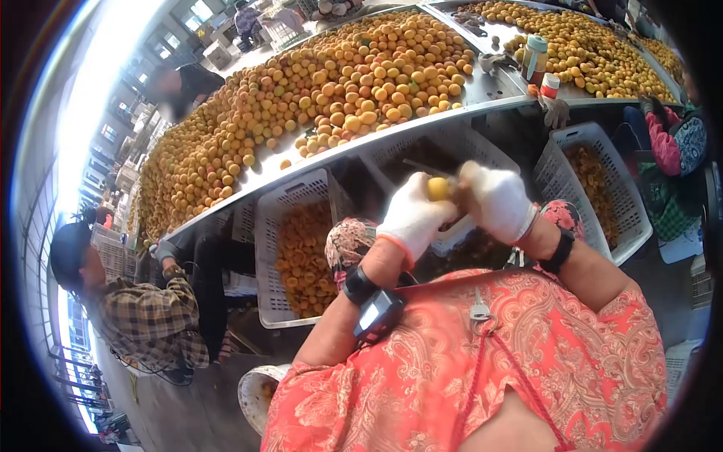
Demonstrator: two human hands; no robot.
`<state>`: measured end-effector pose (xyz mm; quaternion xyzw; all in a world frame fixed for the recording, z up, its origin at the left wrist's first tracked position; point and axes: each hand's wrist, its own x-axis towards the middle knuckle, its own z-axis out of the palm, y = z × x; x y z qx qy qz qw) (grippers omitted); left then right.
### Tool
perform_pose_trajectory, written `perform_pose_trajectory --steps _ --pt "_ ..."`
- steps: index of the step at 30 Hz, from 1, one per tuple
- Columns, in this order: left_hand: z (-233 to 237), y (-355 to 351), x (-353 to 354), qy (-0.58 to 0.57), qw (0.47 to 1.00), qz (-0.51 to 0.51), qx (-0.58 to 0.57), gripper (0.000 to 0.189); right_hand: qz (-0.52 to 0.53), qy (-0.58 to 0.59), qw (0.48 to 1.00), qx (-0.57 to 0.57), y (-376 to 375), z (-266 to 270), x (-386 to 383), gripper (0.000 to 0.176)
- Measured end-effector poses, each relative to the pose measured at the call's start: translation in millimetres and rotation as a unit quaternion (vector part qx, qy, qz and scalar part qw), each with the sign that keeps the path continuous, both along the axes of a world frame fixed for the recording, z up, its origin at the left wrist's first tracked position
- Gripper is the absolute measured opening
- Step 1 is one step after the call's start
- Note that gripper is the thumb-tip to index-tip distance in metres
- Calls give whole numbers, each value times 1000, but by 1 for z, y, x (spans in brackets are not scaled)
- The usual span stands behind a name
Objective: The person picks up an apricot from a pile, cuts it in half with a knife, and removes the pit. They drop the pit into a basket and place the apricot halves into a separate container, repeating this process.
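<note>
My left hand [413, 217], in a white glove, is closed on a yellow-orange apricot [438, 188] held up in front of my lap. Right beside it, my right hand [497, 200], also gloved in white, is closed with its fingers bent toward the fruit. Motion blurs those fingers, and whatever they hold is hidden. Both hands are above a pale crate [488, 145] below the table edge, whose contents look dark and are partly covered by my arms.
A metal table [265, 164] bears heaps of apricots [361, 83]. Crates of split apricots stand at left [265, 248] and right [629, 181]. A bottle [534, 60] and a red-and-white jar [550, 86] are on the table. A person in a plaid shirt [154, 316] sits left; others are nearby.
</note>
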<state>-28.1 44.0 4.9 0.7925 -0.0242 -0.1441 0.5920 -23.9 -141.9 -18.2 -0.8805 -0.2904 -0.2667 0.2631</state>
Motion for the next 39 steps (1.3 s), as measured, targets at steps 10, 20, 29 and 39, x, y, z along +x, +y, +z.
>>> perform_pose_trajectory --steps 10,20,29,39 --pt "9 6 -4 29 937 64 -343 46 -81 129 968 197 -27 -11 9 8" --pt "13 4 -4 -57 893 31 -446 50 99 260 915 291 4 9 -28 16" --pt "8 6 0 -82 911 9 -403 47 106 284 910 283 8 9 -31 30" --pt "12 2 2 -79 911 -19 -404 47 95 238 933 253 6 6 -26 29"
